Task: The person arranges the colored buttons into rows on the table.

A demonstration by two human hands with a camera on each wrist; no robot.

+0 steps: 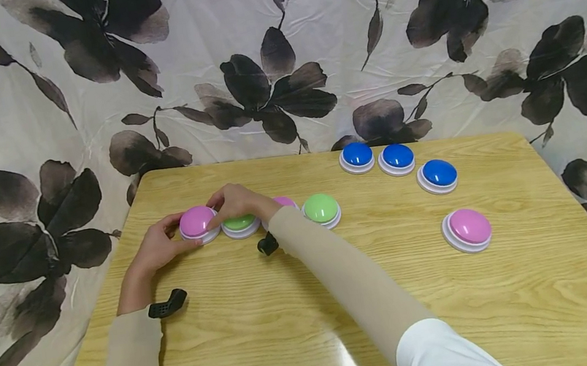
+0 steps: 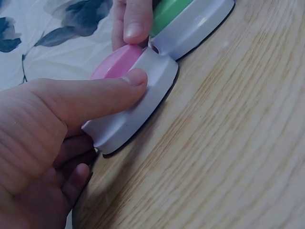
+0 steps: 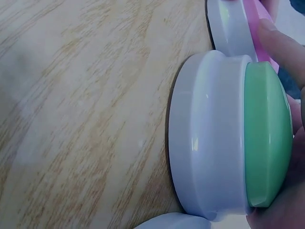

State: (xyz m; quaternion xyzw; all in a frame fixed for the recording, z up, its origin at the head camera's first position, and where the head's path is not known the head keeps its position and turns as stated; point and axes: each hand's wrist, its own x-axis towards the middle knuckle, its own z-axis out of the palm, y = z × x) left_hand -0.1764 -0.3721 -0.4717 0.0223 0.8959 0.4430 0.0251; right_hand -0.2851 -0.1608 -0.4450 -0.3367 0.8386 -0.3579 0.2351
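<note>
A pink push button (image 1: 195, 220) with a white base sits at the left end of a row on the table. My left hand (image 1: 153, 249) grips its base, thumb (image 2: 136, 78) along the near side and fingers round the far left. From the right, my right hand (image 1: 240, 202) reaches over a green push button (image 1: 237, 224) and holds the pink one's right edge between thumb and forefinger. That green button (image 3: 267, 138) stands right beside the pink one. Farther along the row come another pink button (image 1: 286, 201), partly hidden by my right wrist, and another green button (image 1: 321, 208).
Three blue buttons (image 1: 398, 157) stand at the back right of the wooden table (image 1: 236, 339). Nearer, on the right, is a separate pink button (image 1: 469, 226). A flowered cloth (image 1: 263, 38) hangs behind the table's back edge. Dark wrist cameras (image 1: 167, 303) sit on both wrists.
</note>
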